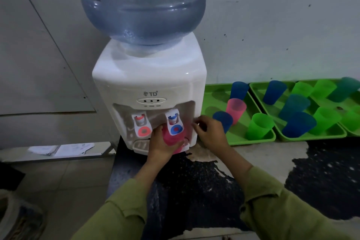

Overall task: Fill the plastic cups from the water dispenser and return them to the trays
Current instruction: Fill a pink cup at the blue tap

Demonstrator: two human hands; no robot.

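Left hand [160,143] grips pink cup [172,138] upright under blue tap [175,124]; right hand [211,132], loosely curled and empty, lies nearer the trays [237,141].

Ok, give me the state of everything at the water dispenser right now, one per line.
Water bottle, inverted on the dispenser.
Held pink cup, upright under the blue tap, gripped by left hand.
Blue tap, pressed or not, cannot tell.
Right hand, fingers curled at dispenser's right edge.
Tray cups, upright in green trays; fill unclear.
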